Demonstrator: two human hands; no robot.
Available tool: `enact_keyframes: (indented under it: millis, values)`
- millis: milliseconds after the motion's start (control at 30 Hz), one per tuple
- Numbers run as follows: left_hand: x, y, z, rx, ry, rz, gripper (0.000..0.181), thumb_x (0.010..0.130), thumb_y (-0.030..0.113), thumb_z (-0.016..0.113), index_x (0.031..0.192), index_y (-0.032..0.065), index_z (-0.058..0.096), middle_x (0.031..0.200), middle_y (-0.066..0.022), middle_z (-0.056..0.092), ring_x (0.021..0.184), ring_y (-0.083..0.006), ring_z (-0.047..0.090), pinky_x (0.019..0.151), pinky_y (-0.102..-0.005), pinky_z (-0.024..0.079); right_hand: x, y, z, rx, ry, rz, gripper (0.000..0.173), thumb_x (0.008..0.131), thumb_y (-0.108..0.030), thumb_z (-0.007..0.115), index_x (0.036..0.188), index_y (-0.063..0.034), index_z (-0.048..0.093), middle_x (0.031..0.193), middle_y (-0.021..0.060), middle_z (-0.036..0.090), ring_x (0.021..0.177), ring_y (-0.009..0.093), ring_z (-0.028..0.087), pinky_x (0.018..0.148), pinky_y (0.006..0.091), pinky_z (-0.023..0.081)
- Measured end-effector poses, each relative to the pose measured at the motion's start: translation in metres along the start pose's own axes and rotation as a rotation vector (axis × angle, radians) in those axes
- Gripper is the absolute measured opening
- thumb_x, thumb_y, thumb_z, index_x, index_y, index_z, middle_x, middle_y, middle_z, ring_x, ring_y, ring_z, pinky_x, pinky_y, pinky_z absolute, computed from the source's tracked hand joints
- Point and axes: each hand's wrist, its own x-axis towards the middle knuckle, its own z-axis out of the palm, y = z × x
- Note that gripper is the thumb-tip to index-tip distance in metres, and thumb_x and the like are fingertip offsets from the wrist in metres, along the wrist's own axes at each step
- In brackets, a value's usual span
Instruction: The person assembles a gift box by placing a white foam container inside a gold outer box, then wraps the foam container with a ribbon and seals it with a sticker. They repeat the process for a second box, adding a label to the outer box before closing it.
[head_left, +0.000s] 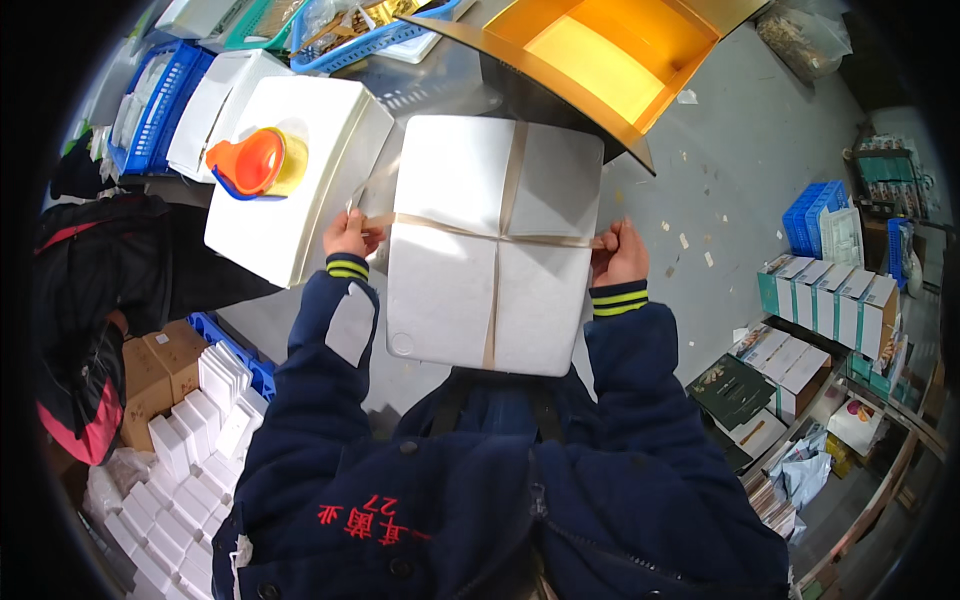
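Note:
A white foam box (450, 300) is in front of me, its top crossed by two bands of tan packing tape (514, 176). To its left, the fingers of my left hand (349, 236) are closed on the crosswise tape where it runs past the box edge. A loose-looking length of tape rises from that hand. On the opposite side, my right hand (621, 253) has its fingers curled on the same band at the box's right edge. Its fingertips are partly hidden. The two bands meet near the middle of the top.
A second foam box (322, 120) carries an orange tape dispenser (255, 165). Beyond my box stands an open gold-lined carton (600, 60). A person in dark clothing (112, 262) is at left, above stacked white foam boxes (187, 495). Printed cartons (832, 300) line the right.

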Motion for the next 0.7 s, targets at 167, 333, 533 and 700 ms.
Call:
enact_keyframes:
  millis: [167, 333, 533, 700]
  values:
    - [0.027, -0.024, 0.024, 0.166, -0.221, 0.260, 0.018, 0.090, 0.018, 0.052, 0.097, 0.0025, 0.057, 0.076, -0.0085, 0.063, 0.074, -0.0177, 0.063, 0.062, -0.0283, 0.051, 0.023, 0.017, -0.019, -0.135, 0.048, 0.017, 0.018, 0.090, -0.015, 0.050, 0.075, -0.0045, 0.053, 0.063, -0.0002, 0.049, 0.057, 0.011, 0.046, 0.056, 0.0255, 0.043]
    - [0.031, -0.048, 0.034, -0.255, -0.441, -0.152, 0.028, 0.092, 0.009, 0.048, 0.117, -0.0032, 0.053, 0.106, -0.0112, 0.062, 0.091, -0.0190, 0.061, 0.081, -0.0299, 0.051, 0.090, 0.078, -0.087, -0.969, 0.064, -0.194, 0.030, 0.089, -0.023, 0.048, 0.086, 0.0039, 0.060, 0.070, 0.0143, 0.060, 0.066, 0.024, 0.058, 0.062, 0.0369, 0.045]
    - [0.036, -0.078, 0.033, -0.341, -0.388, -0.135, 0.028, 0.093, 0.013, 0.047, 0.118, -0.0001, 0.053, 0.106, -0.0104, 0.062, 0.092, -0.0189, 0.060, 0.080, -0.0281, 0.050, 0.129, 0.114, -0.128, -0.696, -0.049, 0.042, 0.035, 0.093, -0.030, 0.046, 0.092, 0.0036, 0.058, 0.081, 0.0135, 0.062, 0.071, 0.020, 0.058, 0.065, 0.0334, 0.046]
    - [-0.008, -0.066, 0.026, -0.543, -0.428, -0.057, 0.027, 0.095, 0.020, 0.047, 0.113, 0.0022, 0.055, 0.102, -0.0084, 0.063, 0.090, -0.0183, 0.061, 0.078, -0.0289, 0.051, 0.062, 0.073, -0.085, -0.546, -0.158, 0.053, 0.032, 0.095, -0.029, 0.045, 0.093, 0.0007, 0.058, 0.084, 0.0101, 0.061, 0.071, 0.017, 0.056, 0.065, 0.0300, 0.046]
